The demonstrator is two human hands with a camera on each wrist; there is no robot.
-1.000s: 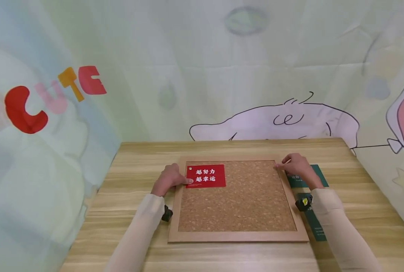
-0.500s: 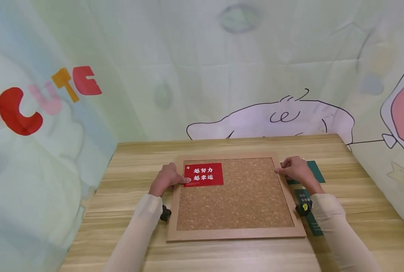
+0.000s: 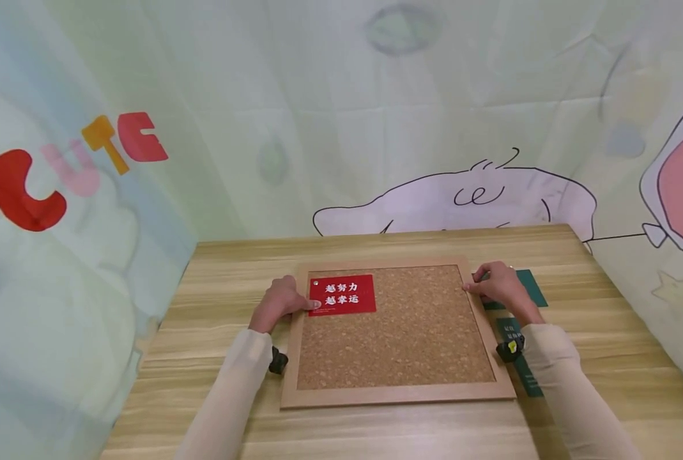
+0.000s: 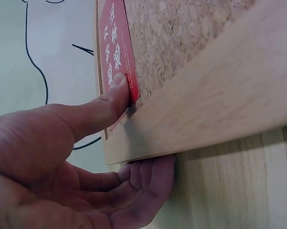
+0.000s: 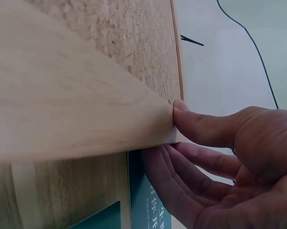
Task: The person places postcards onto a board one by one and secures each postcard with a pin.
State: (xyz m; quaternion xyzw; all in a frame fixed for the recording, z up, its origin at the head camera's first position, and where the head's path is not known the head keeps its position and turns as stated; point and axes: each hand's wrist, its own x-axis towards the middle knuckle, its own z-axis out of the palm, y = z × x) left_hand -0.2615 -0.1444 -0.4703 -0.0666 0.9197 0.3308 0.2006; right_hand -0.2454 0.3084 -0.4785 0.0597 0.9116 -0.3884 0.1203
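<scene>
A wood-framed cork board lies on the table. Across its upper left corner is a red card with white characters, and a small pale round spot shows at the card's top left. My left hand grips the frame's left side: the thumb presses on the card's lower corner while the curled fingers sit under the frame's edge. On the opposite side, my right hand holds the frame near the upper right corner, its thumb on top and fingers beneath.
Two dark green cards lie right of the board: an upper card partly behind the right hand and a lower card partly under the wrist camera. The wood-grain table ends at a printed curtain behind.
My right thumb has settled onto the frame's right side, slightly nearer me. The left hand keeps its hold on frame and card. The head view has shifted slightly.
</scene>
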